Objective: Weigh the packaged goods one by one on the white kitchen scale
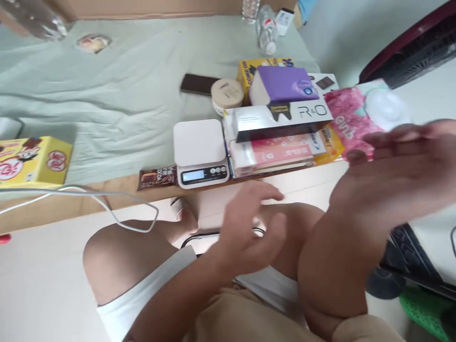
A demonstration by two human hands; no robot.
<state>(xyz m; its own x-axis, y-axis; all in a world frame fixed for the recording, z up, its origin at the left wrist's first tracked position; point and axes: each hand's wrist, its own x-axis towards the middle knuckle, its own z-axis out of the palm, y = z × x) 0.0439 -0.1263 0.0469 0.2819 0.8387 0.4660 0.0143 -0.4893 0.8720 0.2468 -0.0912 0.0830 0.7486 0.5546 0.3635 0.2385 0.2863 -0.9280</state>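
Note:
My left hand (249,232) hangs above my lap, thumb and fingers apart, with nothing visible between them. It is nearest to a white digital kitchen scale (199,142), whose bare platform and lit display stand at the table edge. To the scale's left lies a brown cocoa snack packet (156,178). My right hand (388,166) is raised at the right, palm turned up and fingers loosely spread, slightly blurred; it holds nothing that I can see. Behind it are a pink printed pack (347,114) and a whitish round thing (386,108).
Right of the scale are piled a toothpaste box (285,116), a purple tissue pack (283,85) and several packages. A round tub (227,93) and dark phone-like slab (199,84) lie behind. A yellow box (33,161) and white cable (107,207) are at left; bottles (267,31) stand farther back.

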